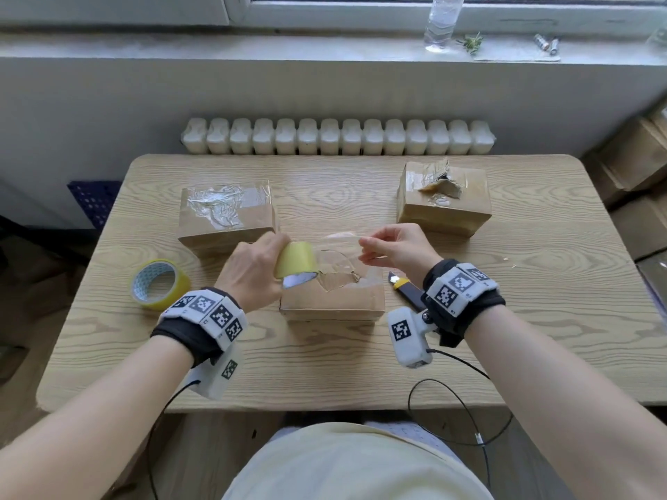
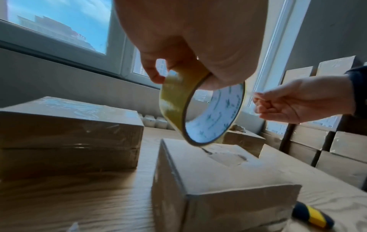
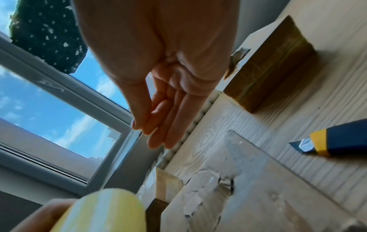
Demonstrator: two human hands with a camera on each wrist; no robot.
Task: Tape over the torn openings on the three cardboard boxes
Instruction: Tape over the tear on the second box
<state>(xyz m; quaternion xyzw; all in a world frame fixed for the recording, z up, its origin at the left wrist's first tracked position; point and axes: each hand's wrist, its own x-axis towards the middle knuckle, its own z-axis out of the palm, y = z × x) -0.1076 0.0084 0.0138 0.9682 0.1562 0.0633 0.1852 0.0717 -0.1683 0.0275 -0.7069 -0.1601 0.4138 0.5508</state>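
My left hand (image 1: 252,268) grips a yellowish tape roll (image 1: 296,263) just above the near cardboard box (image 1: 332,301), whose top has a torn opening (image 1: 339,279). My right hand (image 1: 393,249) pinches the free end of the clear tape strip (image 1: 339,243) pulled from the roll and holds it stretched over that box. In the left wrist view the tape roll (image 2: 200,113) hangs over the box (image 2: 218,177). A second box (image 1: 225,214) at the back left has clear tape across its top. A third box (image 1: 444,200) at the back right shows an open tear.
A second tape roll (image 1: 160,285) lies on the wooden table (image 1: 541,301) at the left. A blue and yellow utility knife (image 1: 404,288) lies right of the near box, blade out. A radiator (image 1: 337,137) and windowsill with a bottle (image 1: 442,21) stand behind. Stacked cartons (image 1: 635,157) stand at the right.
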